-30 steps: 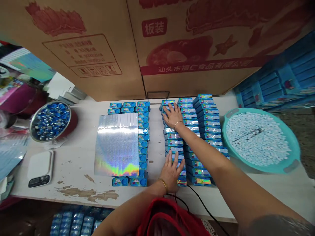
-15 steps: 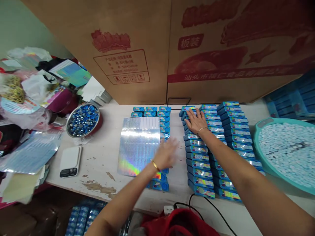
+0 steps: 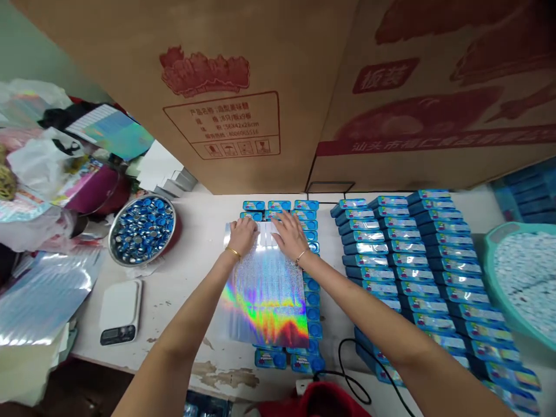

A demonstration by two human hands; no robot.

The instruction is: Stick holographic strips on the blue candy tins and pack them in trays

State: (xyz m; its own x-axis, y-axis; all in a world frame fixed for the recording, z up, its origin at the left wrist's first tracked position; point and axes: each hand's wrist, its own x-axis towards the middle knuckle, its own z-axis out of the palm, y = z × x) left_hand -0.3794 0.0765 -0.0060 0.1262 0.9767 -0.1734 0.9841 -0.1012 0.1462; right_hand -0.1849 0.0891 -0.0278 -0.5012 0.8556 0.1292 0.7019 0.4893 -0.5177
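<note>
A shiny holographic sheet (image 3: 269, 289) lies over rows of small blue boxes (image 3: 306, 205), which show past its far, right and near edges. At the sheet's far left corner is my left hand (image 3: 243, 236), its fingers bent together over the edge. My right hand (image 3: 290, 236) rests on the sheet's far right part, fingers and thumb apart. Whatever is under the left fingertips is hidden. To the right stand several long rows of blue boxes (image 3: 408, 260) with shiny strips on their upward sides.
A large carton (image 3: 260, 168) stands along the back. At left are a metal bowl of blue-and-silver caps (image 3: 145, 229), a white scale (image 3: 120, 313) and piled bags (image 3: 39, 156). A turquoise basin (image 3: 493, 260) holds small white pieces at right. A black cable (image 3: 347, 370) loops near the front edge.
My right hand has left the box rows at right and come onto the sheet. My left hand has moved up to the sheet's far left corner. The view has shifted slightly.
</note>
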